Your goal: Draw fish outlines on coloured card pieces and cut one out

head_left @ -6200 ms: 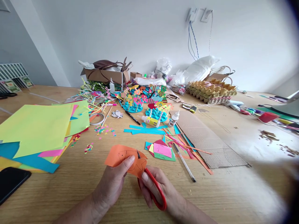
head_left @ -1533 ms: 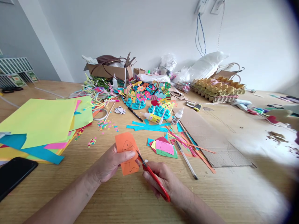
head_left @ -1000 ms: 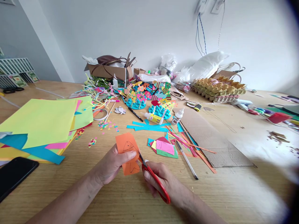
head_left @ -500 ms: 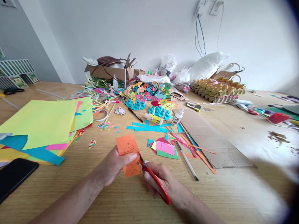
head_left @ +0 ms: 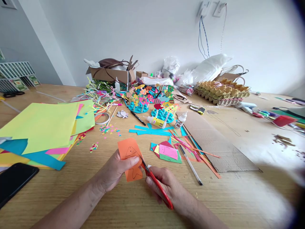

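Observation:
My left hand [head_left: 120,167] pinches an orange piece of paper [head_left: 126,148] with a fish drawn on it in black line. The thumb lies over the middle of the fish. My right hand [head_left: 164,183] grips red-handled scissors [head_left: 158,186], fingers wrapped round the handles. Their dark blades meet the paper's right edge, beside the fish outline. Part of the blades is hidden by the paper. Just beyond my right hand lies a small pile of coloured paper pieces, a pink one [head_left: 168,152] with a drawing on top.
Left stand stacked coloured sheets [head_left: 47,124] and a black phone [head_left: 17,181]. A pen [head_left: 191,166], paper strips and flat cardboard [head_left: 214,143] lie right. Two glue bottles, one upright [head_left: 181,121] and one lying [head_left: 157,122], are near blue bases with paper fish [head_left: 163,114]. Egg trays [head_left: 222,90] sit behind.
Both hands, the orange paper and the scissors have shifted very slightly left. The blades look a little closer together at the paper's edge. Everything else stays in place.

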### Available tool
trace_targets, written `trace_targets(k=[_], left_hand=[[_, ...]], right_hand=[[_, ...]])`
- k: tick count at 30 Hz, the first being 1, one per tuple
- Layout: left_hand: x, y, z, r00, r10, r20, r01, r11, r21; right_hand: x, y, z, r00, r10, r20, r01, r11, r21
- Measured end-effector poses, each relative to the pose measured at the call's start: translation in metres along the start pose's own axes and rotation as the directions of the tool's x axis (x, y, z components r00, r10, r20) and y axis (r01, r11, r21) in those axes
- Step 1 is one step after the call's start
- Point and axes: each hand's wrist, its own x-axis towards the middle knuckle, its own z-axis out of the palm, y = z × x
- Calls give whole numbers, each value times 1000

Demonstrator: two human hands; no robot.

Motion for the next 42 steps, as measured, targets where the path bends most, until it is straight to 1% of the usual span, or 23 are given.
trace_targets(k=[3, 7, 10, 13, 19, 28, 32, 35, 38, 42], left_hand=[[0, 0, -1, 1000, -3, 1, 3, 1000, -9], [0, 0, -1, 1000, -7, -1, 7, 1000, -10], [0, 0, -1, 1000, 1, 5, -1, 1000, -9], [0, 1, 0, 1000, 12, 8, -12, 1000, 0], [0, 1, 1, 1000, 14, -3, -14, 1000, 20], [1, -1, -1, 1000, 15, -1, -15, 999, 28], [0, 0, -1, 1000, 5, 3, -5, 1000, 22], [0, 0, -1, 1000, -15, 4, 15, 1000, 2], [0, 0, -1, 999, -31, 8, 31, 999, -14], [0, 0, -1, 1000, -27, 14, 28, 999, -21]], right_hand=[[1, 2, 0, 1000, -23, -2, 23, 999, -22], [1, 3, 1, 1000, -3, 7, 3, 1000, -6], [-1, 1, 1, 999, 16, 42, -17, 1000, 26], [-1, -1, 0, 998, 4, 65, -6, 1000, 23], [0, -1, 0, 998, 27, 63, -29, 999, 25], [-1, -1, 1, 998, 33, 48, -34, 999, 28], [0, -1, 1, 999, 27, 33, -28, 1000, 3], [1, -1, 1, 1000, 6, 12, -6, 1000, -24], [1, 2, 1, 999, -50, -2, 50, 995, -86], [1, 5, 1, 995, -96, -8, 94, 987, -127]])
